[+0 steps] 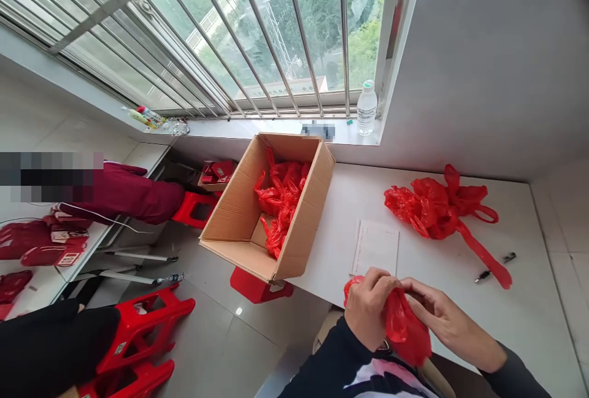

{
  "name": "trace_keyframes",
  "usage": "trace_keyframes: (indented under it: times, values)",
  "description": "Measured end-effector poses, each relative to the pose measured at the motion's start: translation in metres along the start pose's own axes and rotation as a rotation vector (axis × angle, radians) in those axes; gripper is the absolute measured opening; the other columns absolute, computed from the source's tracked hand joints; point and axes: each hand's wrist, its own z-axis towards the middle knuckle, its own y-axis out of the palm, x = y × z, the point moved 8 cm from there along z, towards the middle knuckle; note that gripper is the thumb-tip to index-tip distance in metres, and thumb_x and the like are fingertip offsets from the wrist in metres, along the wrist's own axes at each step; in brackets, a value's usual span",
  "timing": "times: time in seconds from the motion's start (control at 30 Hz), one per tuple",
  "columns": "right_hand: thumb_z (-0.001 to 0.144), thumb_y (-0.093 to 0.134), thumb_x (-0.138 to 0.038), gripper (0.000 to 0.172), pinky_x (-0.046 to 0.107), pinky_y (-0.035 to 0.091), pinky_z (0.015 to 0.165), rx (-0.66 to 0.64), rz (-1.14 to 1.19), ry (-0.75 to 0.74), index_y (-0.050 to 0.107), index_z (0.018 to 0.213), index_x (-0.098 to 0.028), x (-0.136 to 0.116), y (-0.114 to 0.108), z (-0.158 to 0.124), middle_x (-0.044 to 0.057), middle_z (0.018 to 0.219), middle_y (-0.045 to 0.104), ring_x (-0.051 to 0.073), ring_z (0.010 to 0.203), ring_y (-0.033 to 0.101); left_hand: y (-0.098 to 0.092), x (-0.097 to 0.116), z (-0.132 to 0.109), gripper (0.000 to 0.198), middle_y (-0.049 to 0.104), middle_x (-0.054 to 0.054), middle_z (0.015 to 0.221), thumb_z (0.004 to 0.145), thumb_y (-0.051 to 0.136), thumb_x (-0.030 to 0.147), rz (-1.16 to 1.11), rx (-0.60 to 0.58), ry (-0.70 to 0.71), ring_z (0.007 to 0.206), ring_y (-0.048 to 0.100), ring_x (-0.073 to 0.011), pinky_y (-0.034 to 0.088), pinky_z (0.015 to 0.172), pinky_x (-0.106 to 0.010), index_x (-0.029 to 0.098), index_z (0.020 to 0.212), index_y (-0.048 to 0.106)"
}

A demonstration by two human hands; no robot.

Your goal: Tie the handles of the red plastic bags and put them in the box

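Both my hands grip one small red plastic bag [405, 330] at the near edge of the white table [506, 300]. My left hand [368, 309] is closed round the bag's top. My right hand [442, 315] pinches it from the right side. An open cardboard box [239, 214] holding several tied red bags [280, 199] stands on a red stool [257, 287] to the left. A loose heap of red bags [435, 208] lies at the far side of the table.
A white sheet of paper [376, 248] and a pen [494, 267] lie on the table. A water bottle [367, 108] stands on the windowsill. Red stools [138, 330] sit on the floor at left, where another person's dark-red sleeve [133, 192] rests on a second table.
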Motion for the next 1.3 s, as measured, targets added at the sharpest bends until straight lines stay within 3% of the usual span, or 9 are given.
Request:
trace_keyframes:
  times: [0.13,0.27,0.37,0.53,0.7,0.8,0.9,1.1,1.3]
  values:
    - [0.100,0.044,-0.047,0.026,0.029,0.050,0.078,0.108,-0.091,-0.042,0.058,0.105,-0.025,0.002,-0.008,-0.001,0.003,0.098,0.059,0.019,0.089,0.056,0.002,-0.002,-0.001,0.026,0.067,-0.007,0.085,0.080,0.062,0.016,-0.019,-0.126,0.013,0.072,0.065,-0.0175,0.051,0.063,-0.026,0.019,0.105,0.067]
    - [0.101,0.041,-0.047,0.027,0.028,0.053,0.075,0.267,-0.082,-0.108,0.056,0.096,-0.025,0.007,-0.020,-0.001,0.001,0.089,0.059,0.018,0.081,0.057,0.002,0.005,0.000,0.051,0.069,-0.008,0.089,0.076,0.066,0.023,-0.014,-0.240,0.091,0.072,0.066,-0.0197,0.051,0.060,-0.027,0.019,0.127,0.061]
    - [0.097,0.049,-0.049,0.024,0.026,0.056,0.070,0.406,-0.067,-0.128,0.057,0.098,-0.026,0.013,-0.032,-0.003,0.001,0.088,0.060,0.018,0.077,0.061,0.001,0.012,0.001,0.054,0.069,-0.010,0.093,0.082,0.061,0.026,0.006,-0.232,0.120,0.075,0.066,-0.0206,0.052,0.062,-0.028,0.019,0.136,0.056]
    - [0.090,0.058,-0.050,0.027,0.031,0.062,0.073,0.540,-0.062,-0.139,0.057,0.104,-0.028,0.011,-0.036,-0.013,0.006,0.106,0.066,0.025,0.094,0.069,0.000,0.015,0.006,0.044,0.066,-0.009,0.086,0.094,0.049,0.034,0.032,-0.188,0.076,0.072,0.064,-0.0177,0.051,0.062,-0.026,0.024,0.136,0.059]
    - [0.088,0.058,-0.053,0.029,0.037,0.064,0.076,0.730,-0.314,-0.205,0.058,0.106,-0.030,-0.006,-0.035,-0.040,0.010,0.118,0.065,0.030,0.109,0.066,-0.004,0.019,0.010,0.048,0.065,-0.004,0.076,0.092,0.053,0.039,-0.020,-0.207,0.081,0.062,0.061,-0.0166,0.049,0.057,-0.026,0.027,0.139,0.056]
    - [0.086,0.059,-0.057,0.034,0.034,0.064,0.062,0.704,-0.357,-0.136,0.057,0.107,-0.031,-0.002,-0.035,-0.043,0.010,0.104,0.068,0.030,0.093,0.071,-0.007,0.018,0.012,0.053,0.072,-0.007,0.087,0.090,0.057,0.040,-0.111,-0.230,0.045,0.076,0.069,-0.0203,0.055,0.068,-0.030,0.023,0.140,0.053]
    - [0.088,0.055,-0.059,0.035,0.033,0.061,0.052,0.711,-0.373,-0.059,0.054,0.110,-0.031,-0.002,-0.038,-0.043,0.011,0.104,0.067,0.030,0.088,0.072,-0.008,0.013,0.015,0.052,0.075,-0.010,0.099,0.090,0.059,0.037,-0.177,-0.236,0.010,0.086,0.072,-0.0221,0.057,0.078,-0.032,0.022,0.139,0.054]
    - [0.092,0.050,-0.047,0.019,0.041,0.061,0.074,0.785,-0.591,-0.378,0.051,0.102,-0.031,-0.044,-0.029,-0.051,0.009,0.109,0.066,0.029,0.101,0.066,-0.010,0.010,0.022,0.041,0.076,-0.012,0.107,0.088,0.064,0.040,-0.296,-0.241,0.003,0.093,0.072,-0.0234,0.057,0.082,-0.033,0.018,0.123,0.068]
    - [0.090,0.053,-0.056,0.035,0.025,0.059,0.055,0.727,-0.560,-0.080,0.061,0.112,-0.029,-0.026,-0.044,-0.043,0.008,0.109,0.067,0.024,0.094,0.068,-0.014,0.010,0.024,0.040,0.076,-0.012,0.102,0.099,0.045,0.040,-0.316,-0.225,-0.065,0.088,0.071,-0.0219,0.056,0.080,-0.034,0.018,0.121,0.070]
